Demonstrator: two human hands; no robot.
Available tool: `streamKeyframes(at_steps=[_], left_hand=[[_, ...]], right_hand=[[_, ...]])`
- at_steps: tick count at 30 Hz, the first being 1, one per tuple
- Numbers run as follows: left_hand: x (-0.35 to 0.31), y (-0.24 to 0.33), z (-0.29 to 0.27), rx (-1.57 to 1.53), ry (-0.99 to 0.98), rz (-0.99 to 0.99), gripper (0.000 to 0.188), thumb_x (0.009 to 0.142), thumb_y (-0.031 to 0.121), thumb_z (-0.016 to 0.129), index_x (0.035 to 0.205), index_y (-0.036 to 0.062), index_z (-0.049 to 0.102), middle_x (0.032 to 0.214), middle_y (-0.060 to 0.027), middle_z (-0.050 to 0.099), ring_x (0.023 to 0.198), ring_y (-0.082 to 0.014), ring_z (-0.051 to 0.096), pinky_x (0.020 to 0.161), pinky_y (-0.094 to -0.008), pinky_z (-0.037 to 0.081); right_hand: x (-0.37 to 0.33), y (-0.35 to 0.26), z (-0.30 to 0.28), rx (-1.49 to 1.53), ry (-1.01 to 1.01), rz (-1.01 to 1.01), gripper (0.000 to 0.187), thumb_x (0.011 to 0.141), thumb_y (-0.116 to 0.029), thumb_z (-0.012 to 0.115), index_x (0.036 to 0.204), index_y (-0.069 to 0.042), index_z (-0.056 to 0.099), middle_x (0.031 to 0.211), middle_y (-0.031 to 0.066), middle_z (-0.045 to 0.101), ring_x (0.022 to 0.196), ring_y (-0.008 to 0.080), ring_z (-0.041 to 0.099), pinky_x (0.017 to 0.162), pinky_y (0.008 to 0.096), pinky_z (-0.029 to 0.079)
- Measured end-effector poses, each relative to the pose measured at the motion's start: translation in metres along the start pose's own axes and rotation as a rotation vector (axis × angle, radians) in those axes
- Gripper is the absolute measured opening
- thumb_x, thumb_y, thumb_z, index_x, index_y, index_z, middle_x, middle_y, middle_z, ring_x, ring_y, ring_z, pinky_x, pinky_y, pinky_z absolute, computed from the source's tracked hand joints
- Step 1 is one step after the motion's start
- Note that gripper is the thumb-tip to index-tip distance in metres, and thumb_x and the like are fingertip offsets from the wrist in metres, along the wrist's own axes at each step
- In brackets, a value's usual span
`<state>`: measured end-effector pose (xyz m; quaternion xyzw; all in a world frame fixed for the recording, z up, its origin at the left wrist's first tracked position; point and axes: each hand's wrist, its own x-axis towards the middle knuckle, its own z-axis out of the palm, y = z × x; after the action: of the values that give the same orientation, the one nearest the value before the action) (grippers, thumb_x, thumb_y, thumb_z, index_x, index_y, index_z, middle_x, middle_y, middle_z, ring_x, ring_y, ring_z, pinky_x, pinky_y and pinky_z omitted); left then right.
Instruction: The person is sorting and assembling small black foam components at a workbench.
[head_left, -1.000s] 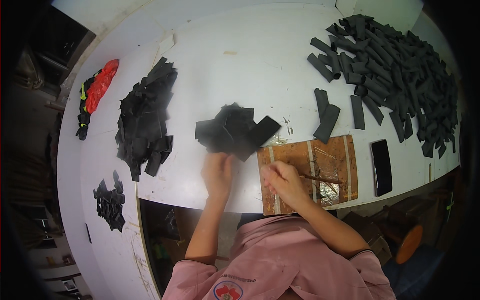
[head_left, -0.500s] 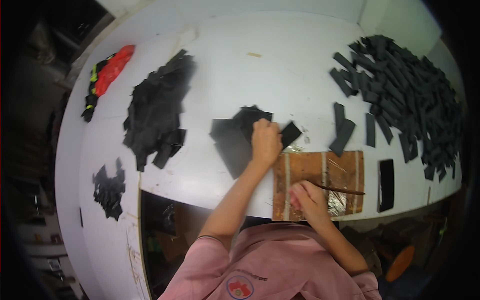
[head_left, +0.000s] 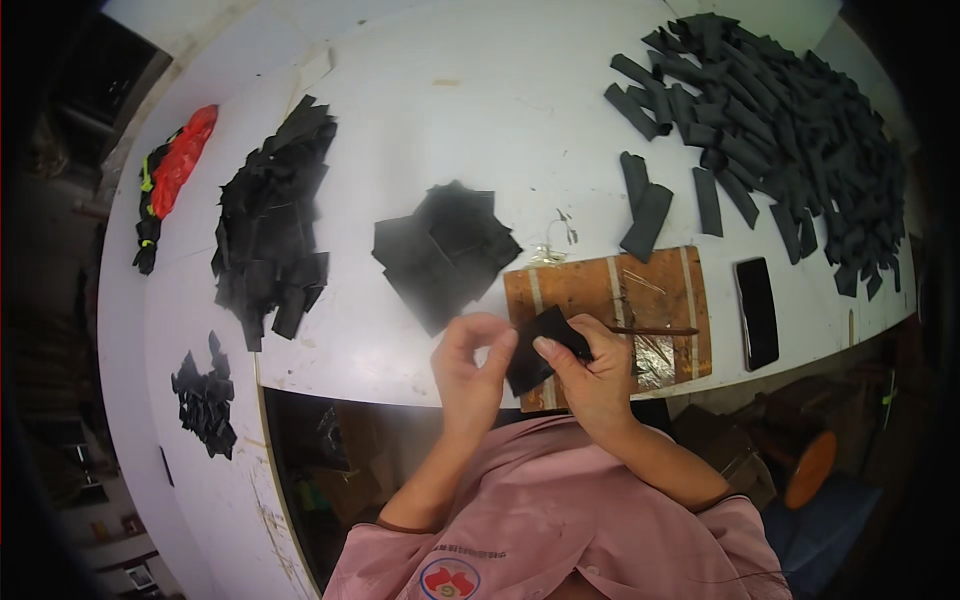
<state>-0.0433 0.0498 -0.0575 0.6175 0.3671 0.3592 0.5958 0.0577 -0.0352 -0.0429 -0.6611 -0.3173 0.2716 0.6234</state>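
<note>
A small black rectangular piece of sheet material (head_left: 532, 362) is held between my two hands over the near part of a brown board (head_left: 585, 285). My right hand (head_left: 597, 380) grips its right side, thumb on top. At its left edge, the thumb and fingertips of my left hand (head_left: 472, 372) are pinched together. A thin dark stick (head_left: 660, 331) reaches rightward over the board from beside my right hand; whether that hand holds it too, I cannot tell. Beyond my left hand lies a loose stack of flat black pieces (head_left: 440, 255).
Many dark rolled tubes (head_left: 790, 140) are heaped at the far right, with a few loose ones (head_left: 648, 220) nearer. A phone (head_left: 757, 313) lies right of the board. More black pieces (head_left: 270, 230) and a small pile (head_left: 205, 400) are at left, near a red bag (head_left: 187, 160).
My left hand has come back from the stack toward my right hand, bringing a black piece. Both hands now hold it. The view has shifted slightly.
</note>
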Motion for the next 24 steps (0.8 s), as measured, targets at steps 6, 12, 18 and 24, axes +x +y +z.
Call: streamKeyframes(at_steps=[6,12,18,24], left_hand=[[-0.023,0.021,0.012,-0.049,0.027,-0.04,0.009,0.078,0.004,0.06,0.085,0.0006,0.054,0.076,-0.0005,0.054,0.067,-0.0046,0.048,0.062,-0.0175,0.038],[-0.028,0.028,0.011,-0.192,-0.094,-0.262,0.018,0.08,0.016,0.059,0.084,-0.0003,0.055,0.072,-0.0033,0.055,0.061,-0.007,0.048,0.056,-0.0187,0.038],[-0.025,0.026,0.01,-0.244,-0.124,-0.373,0.016,0.08,0.017,0.058,0.078,0.0018,0.054,0.069,-0.0041,0.056,0.059,-0.0079,0.05,0.052,-0.0191,0.037],[-0.021,0.025,0.007,-0.295,-0.144,-0.494,0.009,0.078,0.012,0.058,0.077,0.0031,0.054,0.065,-0.0039,0.058,0.053,-0.0085,0.052,0.047,-0.0191,0.038]], right_hand=[[-0.006,0.004,-0.009,-0.332,0.122,-0.226,0.011,0.069,-0.003,0.065,0.076,0.0,0.058,0.067,0.01,0.054,0.059,0.0265,0.054,0.053,0.0331,0.042],[-0.014,0.007,-0.014,-0.463,0.132,-0.257,0.015,0.065,-0.003,0.066,0.075,0.0,0.054,0.069,0.0114,0.053,0.062,0.0282,0.054,0.054,0.0356,0.043],[-0.015,0.011,-0.021,-0.54,0.024,-0.438,0.021,0.052,0.004,0.06,0.07,0.0,0.052,0.067,0.0094,0.048,0.063,0.0269,0.051,0.053,0.0357,0.042],[-0.015,0.018,-0.02,-0.62,0.0,-0.553,0.021,0.047,0.002,0.057,0.065,-0.003,0.048,0.062,0.0084,0.041,0.057,0.0251,0.045,0.05,0.0351,0.038]])
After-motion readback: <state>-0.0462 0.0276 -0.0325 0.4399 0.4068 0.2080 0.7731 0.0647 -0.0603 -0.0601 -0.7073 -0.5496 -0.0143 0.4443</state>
